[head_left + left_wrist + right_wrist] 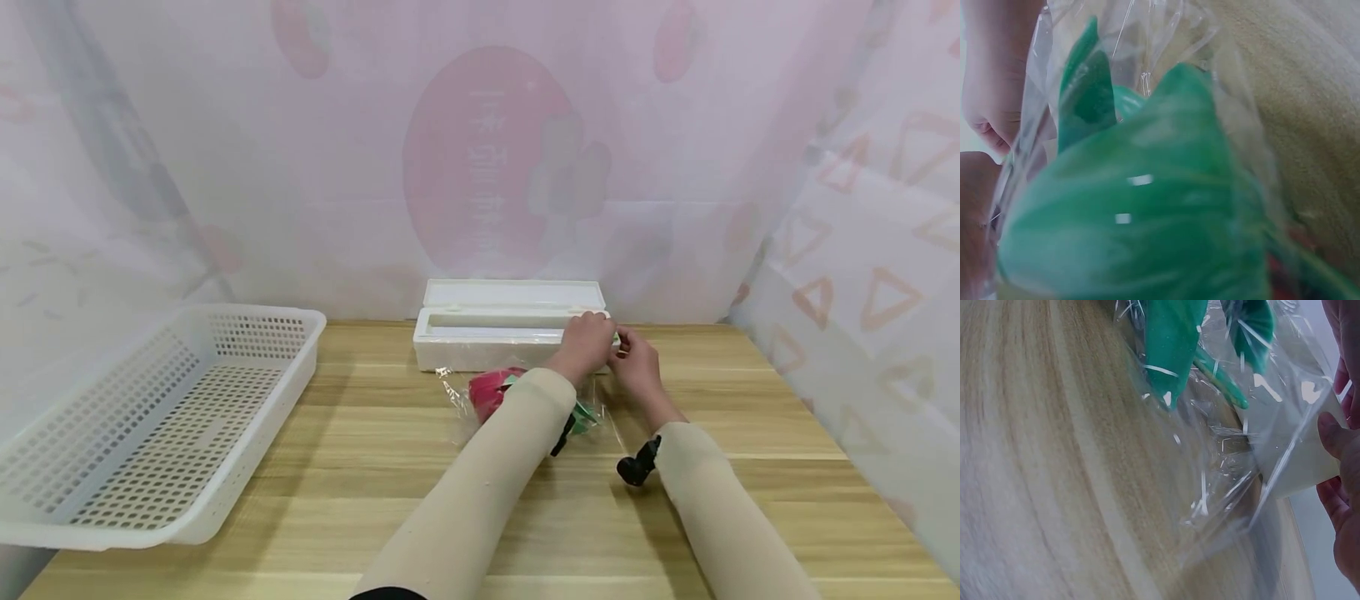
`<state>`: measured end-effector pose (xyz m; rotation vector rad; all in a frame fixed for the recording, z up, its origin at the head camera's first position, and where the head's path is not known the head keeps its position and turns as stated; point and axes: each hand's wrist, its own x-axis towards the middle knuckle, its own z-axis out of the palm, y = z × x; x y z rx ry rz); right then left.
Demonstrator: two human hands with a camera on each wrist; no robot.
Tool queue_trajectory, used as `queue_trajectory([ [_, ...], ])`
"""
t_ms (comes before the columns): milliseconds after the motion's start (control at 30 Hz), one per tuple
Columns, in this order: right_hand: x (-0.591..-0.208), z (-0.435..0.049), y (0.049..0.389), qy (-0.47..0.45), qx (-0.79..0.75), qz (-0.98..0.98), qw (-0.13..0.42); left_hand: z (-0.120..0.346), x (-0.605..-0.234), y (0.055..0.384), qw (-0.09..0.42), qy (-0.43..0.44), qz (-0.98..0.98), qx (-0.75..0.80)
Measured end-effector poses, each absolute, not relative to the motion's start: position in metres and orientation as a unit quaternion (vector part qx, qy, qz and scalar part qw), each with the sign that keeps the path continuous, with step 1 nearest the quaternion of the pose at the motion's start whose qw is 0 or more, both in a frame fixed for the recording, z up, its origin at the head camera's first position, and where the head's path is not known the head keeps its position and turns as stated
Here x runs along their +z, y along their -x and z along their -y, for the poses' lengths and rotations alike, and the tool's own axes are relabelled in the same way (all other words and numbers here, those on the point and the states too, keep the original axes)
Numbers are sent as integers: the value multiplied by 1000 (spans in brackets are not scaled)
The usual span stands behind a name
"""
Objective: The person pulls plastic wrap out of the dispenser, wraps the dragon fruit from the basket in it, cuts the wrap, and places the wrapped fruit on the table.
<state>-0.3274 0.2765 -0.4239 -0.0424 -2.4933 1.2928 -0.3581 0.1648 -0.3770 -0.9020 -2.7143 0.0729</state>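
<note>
A white cling film dispenser (468,356) stands at the back of the table with its long lid (517,293) raised. Clear film (454,398) spreads from its front over a red thing (487,392) with glossy green leaf-like parts (1129,206), partly hidden by the left forearm. My left hand (587,343) grips the dispenser's top right end with bent fingers. Just beside it my right hand (637,369) holds the right end, its thumb on the side in the right wrist view. A small green piece (617,339) shows between the hands.
A white perforated plastic basket (262,433) stands at the left of the wooden table (360,483). Printed pale curtains (337,167) hang close behind the dispenser and along both sides. A black wrist camera (637,463) sits by the right sleeve, low over the table.
</note>
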Motion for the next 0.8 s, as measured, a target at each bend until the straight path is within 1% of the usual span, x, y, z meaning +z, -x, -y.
queue_trajectory([
  [467, -427, -276, 328, 17, 458, 873, 170, -165, -380, 354, 184, 297, 934, 75],
  [800, -425, -275, 328, 10, 466, 867, 177, -163, -379, 352, 185, 290, 934, 96],
])
